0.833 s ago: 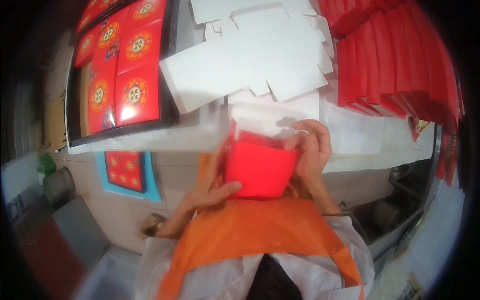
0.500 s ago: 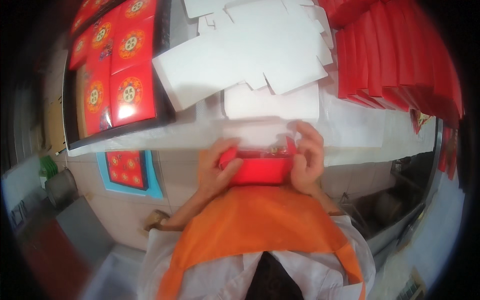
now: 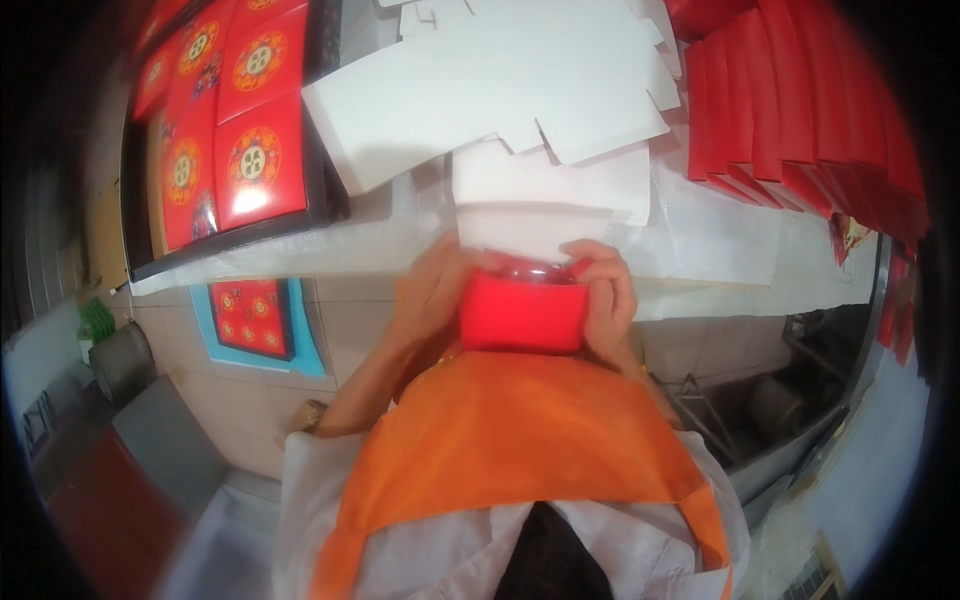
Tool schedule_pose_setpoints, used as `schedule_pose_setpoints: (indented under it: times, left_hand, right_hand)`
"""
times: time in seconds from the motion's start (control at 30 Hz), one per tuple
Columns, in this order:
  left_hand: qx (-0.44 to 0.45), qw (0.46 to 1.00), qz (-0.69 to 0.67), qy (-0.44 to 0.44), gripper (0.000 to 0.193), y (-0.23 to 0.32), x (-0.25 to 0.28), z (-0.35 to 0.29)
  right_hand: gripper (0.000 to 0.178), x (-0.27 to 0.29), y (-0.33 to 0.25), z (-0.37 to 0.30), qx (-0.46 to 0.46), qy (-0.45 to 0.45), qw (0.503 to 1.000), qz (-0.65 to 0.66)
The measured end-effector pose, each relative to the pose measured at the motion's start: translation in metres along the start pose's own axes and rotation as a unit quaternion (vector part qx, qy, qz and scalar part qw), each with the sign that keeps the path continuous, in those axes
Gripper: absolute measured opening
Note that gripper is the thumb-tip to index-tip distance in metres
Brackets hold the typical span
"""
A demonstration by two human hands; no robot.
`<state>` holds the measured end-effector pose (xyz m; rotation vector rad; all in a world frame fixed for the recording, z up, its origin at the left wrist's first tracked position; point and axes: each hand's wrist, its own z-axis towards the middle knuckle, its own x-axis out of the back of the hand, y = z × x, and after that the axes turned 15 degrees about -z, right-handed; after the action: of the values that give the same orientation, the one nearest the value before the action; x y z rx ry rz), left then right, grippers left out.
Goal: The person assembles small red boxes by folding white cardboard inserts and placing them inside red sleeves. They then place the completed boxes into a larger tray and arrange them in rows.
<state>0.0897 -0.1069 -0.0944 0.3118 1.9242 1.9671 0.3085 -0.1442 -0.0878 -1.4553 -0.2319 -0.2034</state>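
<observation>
A small red carton (image 3: 523, 318) stands close in front of my orange apron, its top open toward the table. Shiny clear plastic (image 3: 535, 271) shows in its opening, over contents I cannot make out. My right hand (image 3: 608, 298) grips the carton's right end, with fingers bent at the upper corner. At the left end is my left hand (image 3: 432, 288), smeared by motion, so its fingers are unclear. Just beyond the carton, a white panel (image 3: 545, 228) lies toward the table; whether it belongs to the carton I cannot tell.
White flat carton blanks (image 3: 490, 95) are piled on the table ahead. A black-edged tray (image 3: 245, 232) with printed red boxes (image 3: 262, 160) sits at left. Red cartons (image 3: 790, 110) stand in a row at right. Below left, another tray of red boxes (image 3: 250, 315) rests on a blue sheet.
The carton's red front has tilted into fuller view, and its side flaps no longer stand up plainly. My left hand has shifted up and left along its end; my right hand stays on it.
</observation>
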Motion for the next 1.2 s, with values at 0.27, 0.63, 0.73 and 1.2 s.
schedule_pose_setpoints:
  times: [0.27,0.63,0.73,1.2]
  left_hand:
    - [0.007,0.953,-0.149,0.263,0.01,-0.007,-0.036,-0.004]
    - [-0.064,0.949,-0.194,0.241,0.017,-0.004,-0.041,-0.005]
    - [-0.12,0.951,-0.18,0.223,0.035,-0.002,-0.043,-0.003]
    - [-0.034,0.993,0.012,0.11,0.026,0.029,-0.035,0.011]
  right_hand:
    - [0.01,-0.008,0.005,0.005,0.044,0.091,0.994,-0.029]
    - [0.024,-0.015,-0.005,0.006,-0.05,0.069,0.976,0.201]
    - [0.022,-0.012,-0.001,0.009,-0.02,0.047,0.981,0.189]
    - [0.011,-0.004,-0.009,0.012,-0.045,0.011,0.995,0.083]
